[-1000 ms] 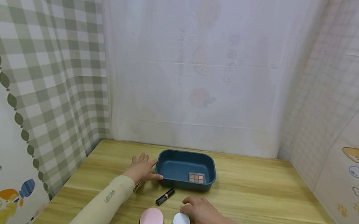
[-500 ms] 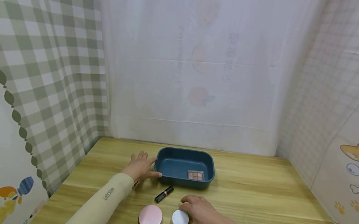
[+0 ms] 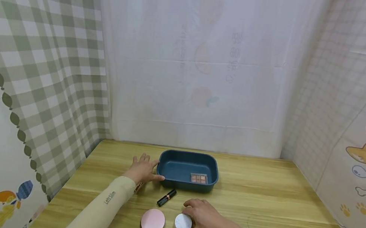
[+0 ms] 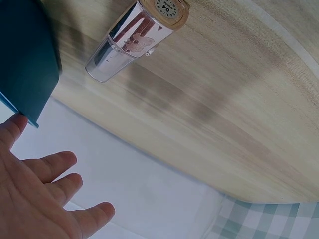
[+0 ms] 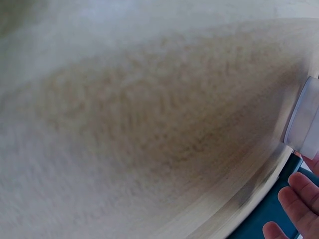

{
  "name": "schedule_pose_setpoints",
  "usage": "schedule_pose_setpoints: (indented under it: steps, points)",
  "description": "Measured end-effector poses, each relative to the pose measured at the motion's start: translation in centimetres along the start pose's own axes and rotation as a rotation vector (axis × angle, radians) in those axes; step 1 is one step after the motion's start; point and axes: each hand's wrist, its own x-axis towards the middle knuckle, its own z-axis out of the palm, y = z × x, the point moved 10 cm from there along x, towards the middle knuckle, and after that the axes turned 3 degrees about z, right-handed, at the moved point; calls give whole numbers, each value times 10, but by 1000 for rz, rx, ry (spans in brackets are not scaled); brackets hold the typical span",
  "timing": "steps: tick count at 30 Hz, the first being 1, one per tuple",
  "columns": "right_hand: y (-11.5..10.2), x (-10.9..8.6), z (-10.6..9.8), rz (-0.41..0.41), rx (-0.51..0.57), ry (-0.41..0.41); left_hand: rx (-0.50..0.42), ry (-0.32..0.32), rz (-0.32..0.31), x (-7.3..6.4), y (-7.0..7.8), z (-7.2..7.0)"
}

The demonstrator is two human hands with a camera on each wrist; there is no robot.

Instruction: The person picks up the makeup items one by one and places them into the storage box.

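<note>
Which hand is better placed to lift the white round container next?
Probably the right hand: its fingers curve around the white round container, while the left hand touches the dark blue tray.

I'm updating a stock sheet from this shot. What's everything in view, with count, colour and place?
Tray: 1, dark blue, towards the table's back
Palette: 1, tan squares, inside the tray, front right
Slim tube: 1, black with coppery band, in front of the tray
Compact: 1, pink, nearer the person than the tube
Jar: 1, white, right of the compact
Container: 1, clear and gold, beside the left wrist
Table: 1, wood-toned, beneath these
Cloth hangings: at least 3, green-white check left, white behind, pale printed right
Sleeves: 2, pale yellow, on both arms
Left hand: 1, bare, touching the tray's left side
Right hand: 1, bare, fingers around the jar
</note>
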Motion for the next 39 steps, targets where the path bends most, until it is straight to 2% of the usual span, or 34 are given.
schedule_pose_setpoints:
  steps: [17,27,39]
  points:
    - [-2,1,0,-3,-46,28,-9,-4,-3,-3,3,-2]
    - [-2,2,-5,14,-32,18,-18,-18,-7,-2,1,0]
    - [2,4,-15,26,-9,29,-28,-4,-3,-3,1,-2]
